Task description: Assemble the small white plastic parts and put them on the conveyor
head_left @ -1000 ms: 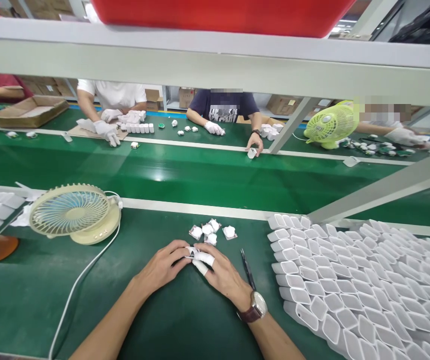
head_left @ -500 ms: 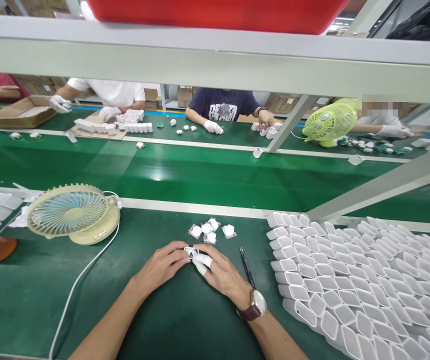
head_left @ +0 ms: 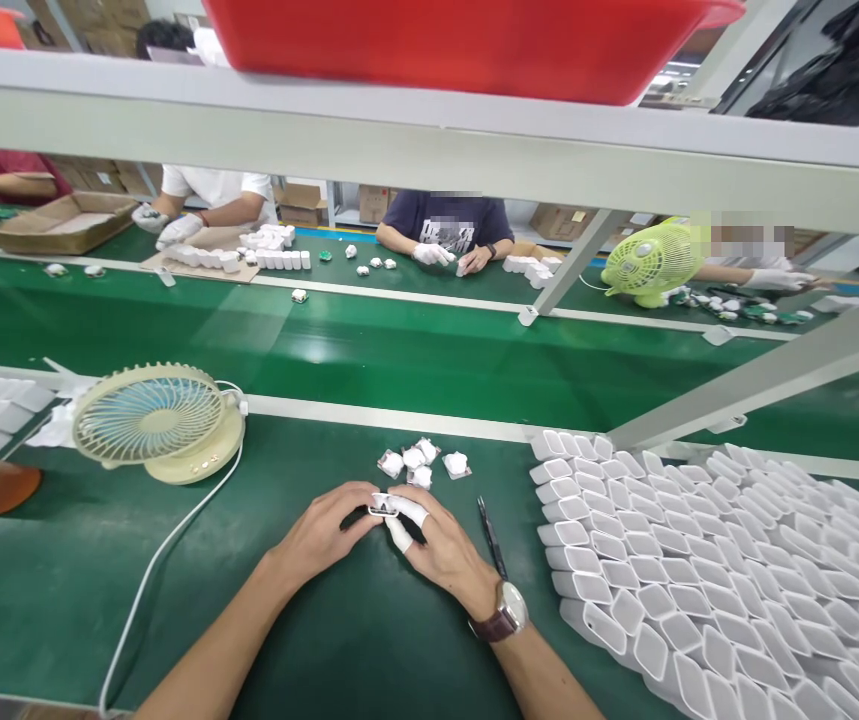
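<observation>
- So the small white housing [head_left: 383, 506] sits right between the two hands, oval rim showing, something dark inside.
- Left grip [head_left: 324, 525]: narrow, thumb and fingers pinched on one end of it.
- Right grip [head_left: 440, 540]: also narrow, pinching the other end, with white covers [head_left: 399, 535] on a finger and the thumb.
- Just beyond the grip: white parts [head_left: 415, 460] bunched on the green surface [head_left: 339, 640], one slightly off to the right.
- Dark tweezers [head_left: 490, 537] lie just right of the grip, near the wristwatch [head_left: 513, 605].
- Further right: tons of white shells [head_left: 661, 560] packed together.
- Well left of the grip: a cream fan [head_left: 163, 420].
- Way past it: a green strip [head_left: 369, 350], then co-workers [head_left: 448, 220] across, partly gloved.
- Above everything: a red bin [head_left: 459, 45] on a shelf [head_left: 429, 145].
</observation>
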A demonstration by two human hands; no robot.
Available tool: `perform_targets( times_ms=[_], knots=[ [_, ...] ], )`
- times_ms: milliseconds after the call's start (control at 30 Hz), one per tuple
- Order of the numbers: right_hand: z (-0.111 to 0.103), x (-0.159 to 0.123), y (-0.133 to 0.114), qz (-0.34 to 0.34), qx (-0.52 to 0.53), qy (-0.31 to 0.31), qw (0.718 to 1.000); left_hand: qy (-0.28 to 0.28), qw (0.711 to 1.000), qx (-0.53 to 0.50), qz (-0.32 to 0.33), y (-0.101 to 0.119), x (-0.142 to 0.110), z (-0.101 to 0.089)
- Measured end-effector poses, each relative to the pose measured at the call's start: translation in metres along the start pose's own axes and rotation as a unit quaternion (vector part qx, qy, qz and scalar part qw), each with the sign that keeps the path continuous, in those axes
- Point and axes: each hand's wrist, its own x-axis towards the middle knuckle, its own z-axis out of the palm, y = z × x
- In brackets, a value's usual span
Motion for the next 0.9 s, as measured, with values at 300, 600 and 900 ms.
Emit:
perform_targets(
  times_ms=[300,600,900],
  knots=[
    [-0.006,0.008,-0.008,0.031,0.055,-0.032,0.997,-0.013,0.997,-0.028,-0.066,0.000,-0.005,0.004],
    [-0.004,0.010,-0.008,0.046,0.073,-0.043,0.995,-0.033,0.997,-0.030,-0.071,0.002,-0.005,0.006],
    [-0.002,0.011,-0.007,0.079,0.127,0.000,0.989,-0.012,0.996,-0.036,-0.087,0.005,-0.003,0.005]
  ],
)
